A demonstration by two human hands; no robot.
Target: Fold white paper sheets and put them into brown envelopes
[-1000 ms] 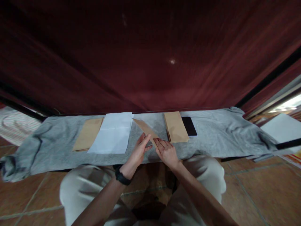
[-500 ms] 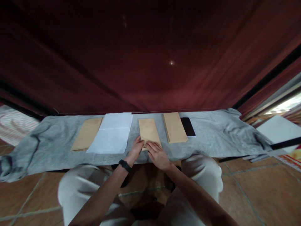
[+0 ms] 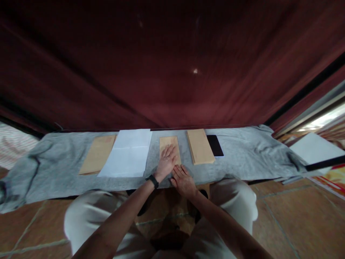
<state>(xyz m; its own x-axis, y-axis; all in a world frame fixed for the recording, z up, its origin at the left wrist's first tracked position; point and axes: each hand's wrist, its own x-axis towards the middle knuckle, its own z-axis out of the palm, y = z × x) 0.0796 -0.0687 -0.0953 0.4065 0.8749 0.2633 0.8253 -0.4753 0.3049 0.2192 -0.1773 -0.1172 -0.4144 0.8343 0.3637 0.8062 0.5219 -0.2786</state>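
Observation:
A tan paper envelope (image 3: 165,140) lies flat on the grey cloth in front of me, its lower part hidden under my hands. My left hand (image 3: 167,162), with a black band at the wrist, rests palm down across the envelope's middle, fingers stretched toward its far end. Just to the right and nearer to me, my right hand (image 3: 184,180) lies flat with fingers spread, its tips at the envelope's near end. To the right sits a stack of tan envelopes (image 3: 201,146); on the left are white paper sheets (image 3: 126,154).
More tan envelopes (image 3: 98,154) lie at the left, partly beside the white sheets. A dark phone (image 3: 215,145) touches the right stack's side. The grey cloth (image 3: 248,151) covers a narrow bench, with a dark red curtain (image 3: 167,72) rising behind it.
My left hand has moved from the envelope's near left corner up onto its middle and flattened out. The right hand has shifted slightly right and toward me.

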